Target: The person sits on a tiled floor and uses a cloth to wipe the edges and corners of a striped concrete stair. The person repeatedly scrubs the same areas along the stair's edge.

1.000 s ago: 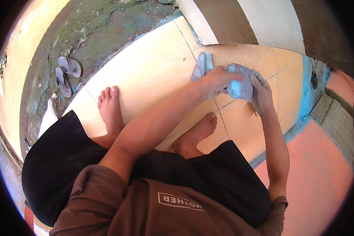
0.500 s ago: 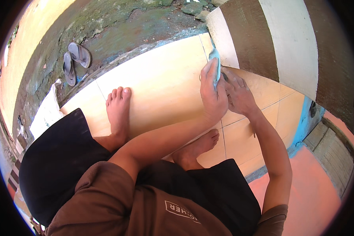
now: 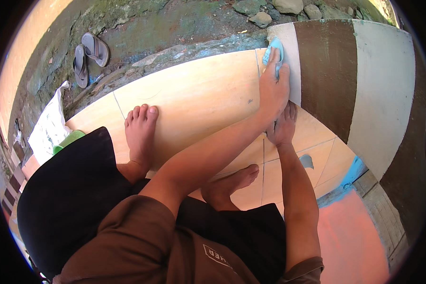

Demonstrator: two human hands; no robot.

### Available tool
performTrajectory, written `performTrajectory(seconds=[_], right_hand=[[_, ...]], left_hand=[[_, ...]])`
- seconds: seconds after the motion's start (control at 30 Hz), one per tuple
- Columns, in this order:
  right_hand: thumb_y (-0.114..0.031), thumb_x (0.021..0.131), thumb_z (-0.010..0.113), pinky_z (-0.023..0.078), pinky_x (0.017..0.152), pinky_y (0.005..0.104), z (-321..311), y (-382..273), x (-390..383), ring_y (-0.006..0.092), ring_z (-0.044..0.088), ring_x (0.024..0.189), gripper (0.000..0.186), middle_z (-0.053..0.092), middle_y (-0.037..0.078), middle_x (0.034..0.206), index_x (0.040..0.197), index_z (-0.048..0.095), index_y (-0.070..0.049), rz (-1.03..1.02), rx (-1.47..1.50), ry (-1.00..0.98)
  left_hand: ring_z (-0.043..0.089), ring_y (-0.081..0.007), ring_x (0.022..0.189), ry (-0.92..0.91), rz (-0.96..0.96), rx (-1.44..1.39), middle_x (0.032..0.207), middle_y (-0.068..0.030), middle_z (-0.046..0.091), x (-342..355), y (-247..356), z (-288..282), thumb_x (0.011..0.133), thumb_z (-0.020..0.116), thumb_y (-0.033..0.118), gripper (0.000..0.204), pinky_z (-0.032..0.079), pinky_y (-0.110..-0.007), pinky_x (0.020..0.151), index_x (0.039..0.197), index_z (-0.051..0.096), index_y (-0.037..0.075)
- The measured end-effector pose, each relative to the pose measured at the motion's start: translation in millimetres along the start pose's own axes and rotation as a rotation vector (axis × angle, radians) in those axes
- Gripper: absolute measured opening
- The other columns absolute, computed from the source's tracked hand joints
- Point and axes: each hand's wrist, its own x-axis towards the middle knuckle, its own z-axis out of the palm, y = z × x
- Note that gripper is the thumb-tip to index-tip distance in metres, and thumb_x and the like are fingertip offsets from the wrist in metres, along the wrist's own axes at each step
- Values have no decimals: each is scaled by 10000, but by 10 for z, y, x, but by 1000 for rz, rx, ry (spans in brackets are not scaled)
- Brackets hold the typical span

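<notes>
The left hand [image 3: 273, 92] has moved up toward the top centre of the frame since half a second ago, and the light blue cloth [image 3: 274, 53] now shows past its fingertips, pressed flat against the white band of the painted pillar [image 3: 326, 71]. A second ago both hands held that cloth bunched together over the tiled floor [image 3: 199, 99]; now only the left hand is on it, its grip clamped on the cloth with the fingers laid over it. The right hand [image 3: 283, 125] sits just below the left wrist, touching it, fingers pointing up the frame; it is partly hidden by the left arm, so I cannot tell whether its grip is apart or together.

The view has also shifted: the pillar takes up more of the upper right than before, with its brown stripe beside the white one. The pair of grey sandals [image 3: 90, 54] lies on the rough ground at the upper left, well apart from the hands. The left foot [image 3: 141, 130] rests flat on the cream tiles at centre left; the right foot [image 3: 232, 182] is tucked near centre.

A white sack [image 3: 49, 125] lies at the left edge, a green object [image 3: 67, 142] just beside it; what the sack holds cannot be seen.
</notes>
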Motion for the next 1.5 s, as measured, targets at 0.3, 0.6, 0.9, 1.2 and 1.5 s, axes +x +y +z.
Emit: performTrajectory(seconds=[0.3,0.6,0.9,1.2,1.5], right_hand=[[-494,881,520,286,1118,567,52,35,0,437,424,1325,733,449,195,1482,1453,437,-43,48,-99,-32],[-485,863,521,368,1040,542,53,30,-19,425,488,1267,746,511,195,1417,1465,448,-50,46,-86,-67],[-462,864,541,487,906,496,-2,-14,5,426,603,1087,686,588,236,1273,1395,519,-28,21,-25,-19],[-486,871,558,519,849,506,-8,-9,-35,426,638,1013,664,626,253,1198,1333,544,-9,-5,47,69],[-452,839,611,493,900,487,10,5,-67,391,632,1071,633,632,211,1230,1343,545,-74,21,67,58]], left_hand=[[568,-337,1030,79,204,333,1131,-229,593,-269,-274,80,1060,441,285,520,416,-382,1013,1441,460,-67],[661,-355,824,36,82,325,927,-294,652,-156,-272,47,1064,436,257,494,493,-418,818,1499,435,25],[466,-344,1193,2,295,339,1457,-238,425,3,-115,-69,997,530,134,448,368,-440,1054,1402,526,-56],[372,-415,1427,76,229,201,1469,-292,460,372,1,73,1026,439,119,496,274,-428,1174,1485,405,-65],[238,-341,1522,51,200,-6,1607,-260,297,557,205,146,1054,387,151,525,214,-347,1210,1522,317,-75]])
